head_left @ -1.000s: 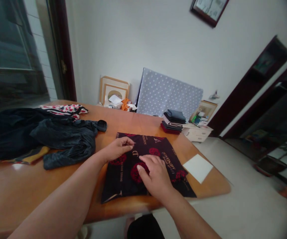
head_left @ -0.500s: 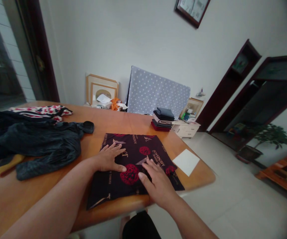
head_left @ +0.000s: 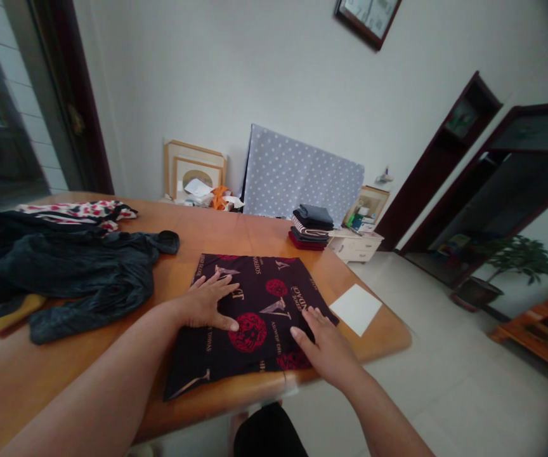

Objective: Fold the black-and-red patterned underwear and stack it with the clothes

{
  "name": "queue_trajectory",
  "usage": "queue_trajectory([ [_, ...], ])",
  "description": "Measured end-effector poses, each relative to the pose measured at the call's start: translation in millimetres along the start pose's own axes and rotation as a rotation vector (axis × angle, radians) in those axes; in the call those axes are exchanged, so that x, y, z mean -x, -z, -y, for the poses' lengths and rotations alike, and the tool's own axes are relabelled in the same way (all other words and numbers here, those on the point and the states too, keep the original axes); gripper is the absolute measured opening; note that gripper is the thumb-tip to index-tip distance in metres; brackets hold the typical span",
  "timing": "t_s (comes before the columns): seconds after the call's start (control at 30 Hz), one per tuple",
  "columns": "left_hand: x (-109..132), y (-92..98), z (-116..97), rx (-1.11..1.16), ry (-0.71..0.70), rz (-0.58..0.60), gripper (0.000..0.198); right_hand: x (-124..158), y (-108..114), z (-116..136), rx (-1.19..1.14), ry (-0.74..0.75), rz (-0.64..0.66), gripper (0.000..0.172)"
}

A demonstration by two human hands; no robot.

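A dark garment (head_left: 276, 311) with red medallions and pale lettering lies folded flat on the wooden table (head_left: 221, 228), close to its front edge. My left hand (head_left: 210, 301) rests on its left part, fingers spread and palm down. On the right part lies my right hand (head_left: 324, 343), its fingers stretched out and slightly apart over the cloth near the right edge. Neither hand grips anything. What kind of garment it is cannot be told from its folded shape.
A stack of folded clothes (head_left: 311, 227) stands at the table's far right. Loose dark clothing (head_left: 103, 273) and a red-and-white patterned garment (head_left: 78, 212) lie heaped on the left. A white sheet (head_left: 356, 309) sits by the right corner. Behind stands something under a dotted grey cloth (head_left: 302, 174).
My right hand has slid rightward across the garment, uncovering more of its print. The flap that stuck out at the lower right is now folded in or under. My left hand stays put.
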State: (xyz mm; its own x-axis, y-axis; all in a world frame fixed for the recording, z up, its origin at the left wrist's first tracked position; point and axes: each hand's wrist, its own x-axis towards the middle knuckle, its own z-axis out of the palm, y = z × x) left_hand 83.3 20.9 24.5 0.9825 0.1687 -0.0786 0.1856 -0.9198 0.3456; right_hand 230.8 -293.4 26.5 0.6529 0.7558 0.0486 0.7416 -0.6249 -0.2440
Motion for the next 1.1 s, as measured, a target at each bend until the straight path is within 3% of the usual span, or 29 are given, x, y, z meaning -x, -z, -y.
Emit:
queue_trajectory([
  [0.13, 1.2, 1.2, -1.9, -0.005, 0.003, 0.0, 0.112, -13.3, 1.1, -7.9, 0.01, -0.041, -0.134, 0.079],
  [0.4, 2.7, 3.4, -2.2, -0.004, -0.013, 0.002, 0.113, -16.7, -12.7, -23.6, 0.061, -0.069, 0.024, 0.085],
  [0.83, 3.1, 0.9, 0.3, 0.046, -0.005, -0.006, 0.112, -16.7, -27.0, -22.9, 0.11, -0.062, -0.036, 0.08],
  [1.1, 4.8, -2.3, -5.4, 0.026, 0.046, -0.044, 0.092, -14.1, -25.1, -12.9, 0.082, -0.089, -0.087, 0.076],
])
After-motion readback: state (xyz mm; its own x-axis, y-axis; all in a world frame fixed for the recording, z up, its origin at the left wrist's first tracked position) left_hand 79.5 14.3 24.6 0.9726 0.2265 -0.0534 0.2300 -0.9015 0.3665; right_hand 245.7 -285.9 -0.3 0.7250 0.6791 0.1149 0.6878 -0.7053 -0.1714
